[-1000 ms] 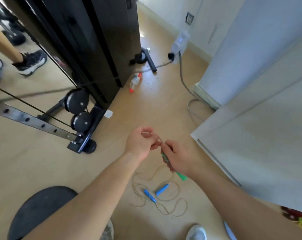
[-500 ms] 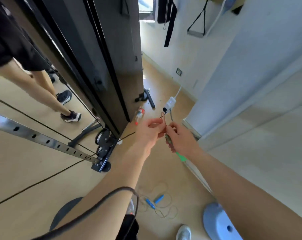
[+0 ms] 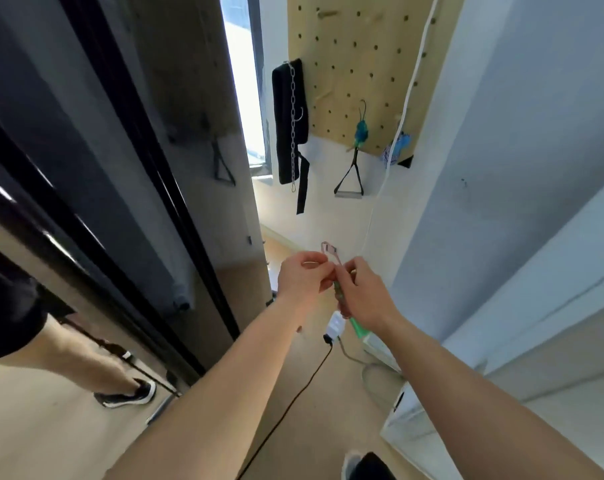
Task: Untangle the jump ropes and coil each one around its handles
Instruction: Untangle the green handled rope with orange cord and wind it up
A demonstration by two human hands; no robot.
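Green handle [image 3: 357,329] clenched in right grip [image 3: 366,292], left grip [image 3: 302,278] pinching rope loop [image 3: 330,249] in open air.

Bare left hand [image 3: 302,277] and bare right hand [image 3: 366,299], fingers [image 3: 314,255] unadorned. Forearms [image 3: 224,393] uncovered all the way down to the lower edge of the view. Below, a pale whitish shoe [image 3: 350,462], only its rounded toe showing. Just beside it, a patch of black clothing [image 3: 376,465], too blurred to tell which garment.
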